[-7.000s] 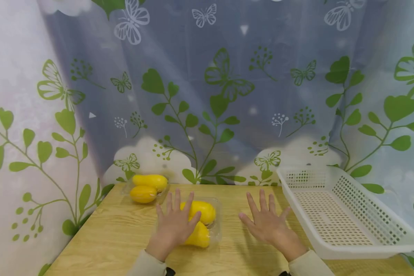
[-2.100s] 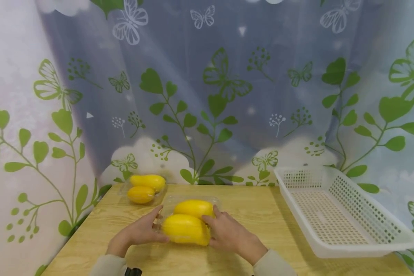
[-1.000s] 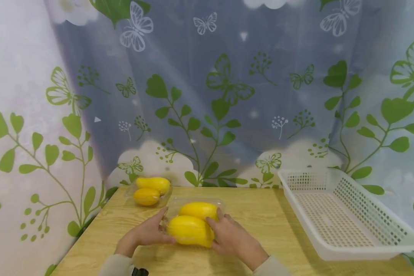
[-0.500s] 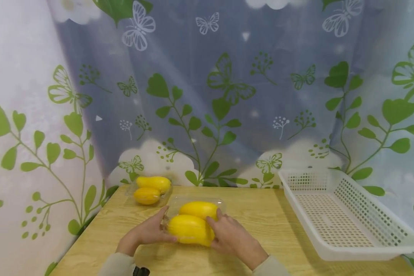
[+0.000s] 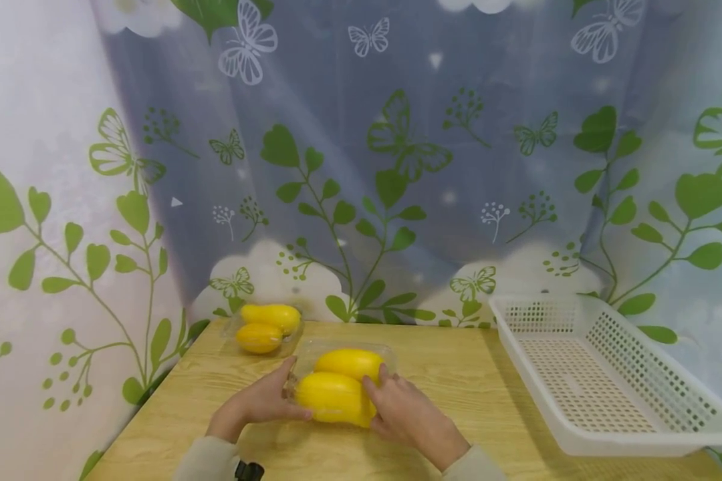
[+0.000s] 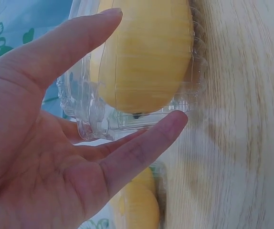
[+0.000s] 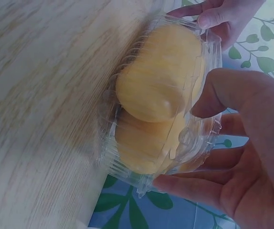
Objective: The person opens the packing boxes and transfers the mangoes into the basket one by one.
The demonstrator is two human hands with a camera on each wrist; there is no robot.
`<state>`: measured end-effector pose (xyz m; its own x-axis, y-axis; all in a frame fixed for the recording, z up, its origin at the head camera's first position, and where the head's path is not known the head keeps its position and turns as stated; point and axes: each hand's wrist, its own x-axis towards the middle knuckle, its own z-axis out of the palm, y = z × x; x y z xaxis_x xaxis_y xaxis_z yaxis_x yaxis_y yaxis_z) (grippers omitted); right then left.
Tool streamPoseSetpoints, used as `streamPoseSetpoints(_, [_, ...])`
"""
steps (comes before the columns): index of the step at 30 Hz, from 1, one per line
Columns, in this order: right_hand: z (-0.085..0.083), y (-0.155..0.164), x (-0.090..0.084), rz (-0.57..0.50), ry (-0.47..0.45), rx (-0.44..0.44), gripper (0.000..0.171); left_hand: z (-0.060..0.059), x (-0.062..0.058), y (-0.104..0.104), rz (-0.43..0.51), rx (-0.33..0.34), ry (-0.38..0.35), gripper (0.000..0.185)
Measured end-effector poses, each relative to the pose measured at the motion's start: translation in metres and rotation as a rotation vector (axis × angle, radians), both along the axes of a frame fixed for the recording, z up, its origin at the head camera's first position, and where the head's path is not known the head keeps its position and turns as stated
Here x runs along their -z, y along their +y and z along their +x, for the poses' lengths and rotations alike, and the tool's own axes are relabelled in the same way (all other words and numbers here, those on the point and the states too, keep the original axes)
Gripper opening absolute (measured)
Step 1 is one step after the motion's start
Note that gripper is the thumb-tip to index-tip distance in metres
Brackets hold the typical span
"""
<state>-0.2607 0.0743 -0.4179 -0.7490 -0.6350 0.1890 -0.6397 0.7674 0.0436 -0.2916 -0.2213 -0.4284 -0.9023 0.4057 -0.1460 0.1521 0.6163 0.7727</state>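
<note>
A clear plastic clamshell box [image 5: 350, 344] holds two smooth yellow fruits, a front one [image 5: 333, 399] and a rear one [image 5: 349, 363]. My left hand [image 5: 259, 404] grips the box's left end. In the left wrist view its thumb overlaps the plastic of the box [image 6: 96, 126] and its fingers lie along the end. From the right, my right hand [image 5: 412, 417] holds the other end. The right wrist view has its bent thumb at the edge of the box [image 7: 213, 52] and its fingers around the lower corner. The box sits on or close over the table.
A second clear box with two yellow fruits [image 5: 259, 338] stands at the back left. To the right is a white perforated plastic basket [image 5: 553, 427]. Beneath lies a wood-grain table [image 5: 445, 361], with a patterned curtain [image 5: 313, 180] behind and at both sides.
Seven seconds ago both hands were spread, the left over the box, the right apart from it. They have since taken hold of its two ends. Over the last second, the hold looks the same.
</note>
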Motion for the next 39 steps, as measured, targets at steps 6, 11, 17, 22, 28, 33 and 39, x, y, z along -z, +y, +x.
streamPoseSetpoints(6, [-0.002, 0.001, 0.000, 0.001, 0.040, -0.016, 0.054, 0.001, -0.001, 0.002, -0.017, -0.014, 0.008, 0.123])
streamPoseSetpoints(11, [-0.006, 0.000, -0.001, 0.007, 0.046, -0.015, 0.049, 0.000, -0.001, 0.002, -0.018, -0.006, 0.020, 0.122])
streamPoseSetpoints(17, [-0.008, -0.004, -0.004, 0.054, 0.042, -0.018, 0.042, 0.000, 0.000, 0.001, -0.009, 0.004, 0.017, 0.122])
streamPoseSetpoints(22, [-0.007, -0.009, -0.006, 0.132, 0.049, -0.004, 0.040, 0.000, 0.000, 0.000, -0.003, 0.011, 0.023, 0.121])
streamPoseSetpoints(28, [-0.005, -0.011, -0.007, 0.166, 0.020, 0.017, 0.041, 0.001, 0.000, 0.002, -0.006, 0.010, 0.050, 0.122])
streamPoseSetpoints(33, [-0.005, -0.011, -0.006, 0.181, 0.051, 0.016, 0.041, 0.002, -0.001, 0.003, -0.009, 0.001, 0.051, 0.122])
streamPoseSetpoints(39, [-0.005, -0.012, -0.005, 0.177, 0.051, 0.023, 0.038, 0.002, -0.001, 0.005, -0.030, -0.008, 0.084, 0.121])
